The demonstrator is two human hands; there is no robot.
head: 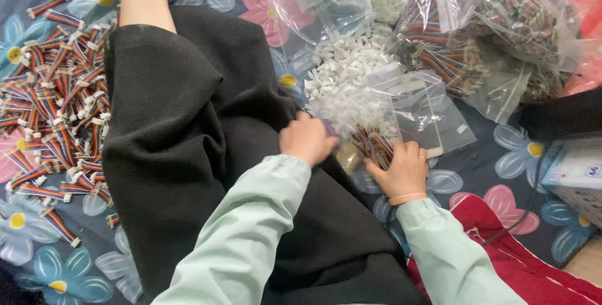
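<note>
My left hand point(306, 138) rests curled at the edge of my black trouser leg point(188, 154), beside a clear plastic bag point(401, 113); whether it grips anything is hidden. My right hand point(401, 170) is closed on a small bundle of striped multicoloured wires point(371, 144) that pokes out at the mouth of that bag. Just beyond the hands lies a loose heap of small white plastic connectors point(348, 66). Both arms wear pale green sleeves, and a pink band circles the right wrist.
A large spread of finished striped wire pieces with white ends point(56, 104) covers the floral cloth at left. Bulging clear bags of coloured wires point(489, 29) sit at the back right. A white box point(574, 173) and a red cloth point(520, 261) lie at right.
</note>
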